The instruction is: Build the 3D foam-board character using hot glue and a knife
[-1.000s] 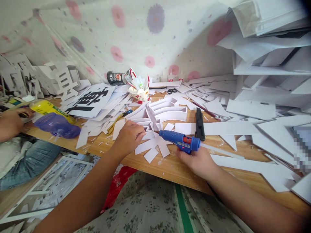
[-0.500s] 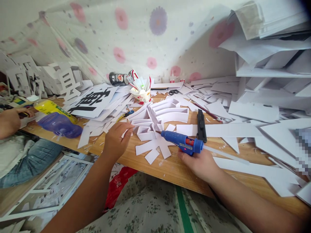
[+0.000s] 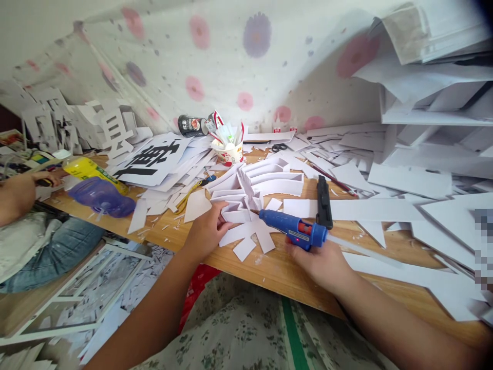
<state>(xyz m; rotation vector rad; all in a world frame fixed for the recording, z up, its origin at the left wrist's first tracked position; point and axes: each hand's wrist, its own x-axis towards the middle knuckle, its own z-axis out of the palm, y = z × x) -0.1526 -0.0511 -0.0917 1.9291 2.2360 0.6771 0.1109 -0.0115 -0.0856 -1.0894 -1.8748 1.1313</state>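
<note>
My right hand [image 3: 321, 259] is wrapped round the grip of a blue hot-glue gun [image 3: 292, 230], whose nozzle points left at a white paper letter structure [image 3: 250, 190] built on the wooden table [image 3: 292, 270]. My left hand [image 3: 206, 228] rests on the left edge of that white structure, fingers curled against a paper piece. A clear glue stick [image 3: 358, 246] juts from the back of the gun.
A black tool [image 3: 323, 201] lies right of the structure. A paper cup [image 3: 228, 149] with scraps and a dark can [image 3: 192, 125] stand at the back. White offcuts cover the table's right. Another person's arm [image 3: 17, 192] sits far left by a purple object [image 3: 102, 195].
My left hand lifted off the white structure with fingers spread, then came back down onto its left edge. The glue gun shifted slightly right as the camera moved.
</note>
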